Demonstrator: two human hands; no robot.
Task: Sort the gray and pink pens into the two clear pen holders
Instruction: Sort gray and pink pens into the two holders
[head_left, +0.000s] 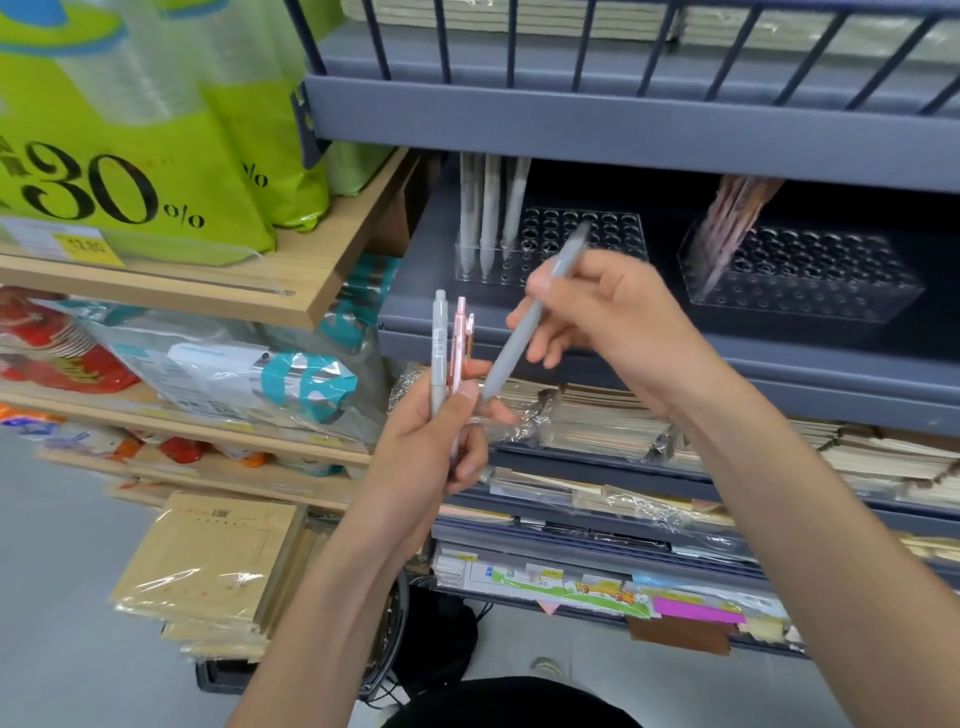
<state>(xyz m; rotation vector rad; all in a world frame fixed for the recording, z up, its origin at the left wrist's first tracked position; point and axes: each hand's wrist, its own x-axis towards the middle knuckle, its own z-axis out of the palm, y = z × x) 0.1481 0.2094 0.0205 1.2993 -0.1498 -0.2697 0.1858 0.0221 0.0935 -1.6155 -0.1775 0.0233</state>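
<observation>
Fingers, right: the fingers (558, 343) of the right hand (613, 317) pinch a loose gray pen (511, 347) mid-barrel. It is slanted, its far end blurred over the left holder.
Fingers, left: the left hand (431, 441) curls round a mixed bunch, thumb pressed on the barrels.
Shelf (779, 358): dark, with little headroom. A pen fed in upright may strike the tier above.
Right holder (810, 275): clear, with stored pink pens (727, 218) leaning at its left end. A stray knock could likely tip them.
Left holder (613, 234): clear, with stored gray pens (488, 213) standing at its left end. A slanted pen may miss a hole and skid across the top.
Mixed bunch: spare gray pen (439, 353) touching held pink pens (458, 343), upright, well short of both holders. One may slip while attention is on the right.
</observation>
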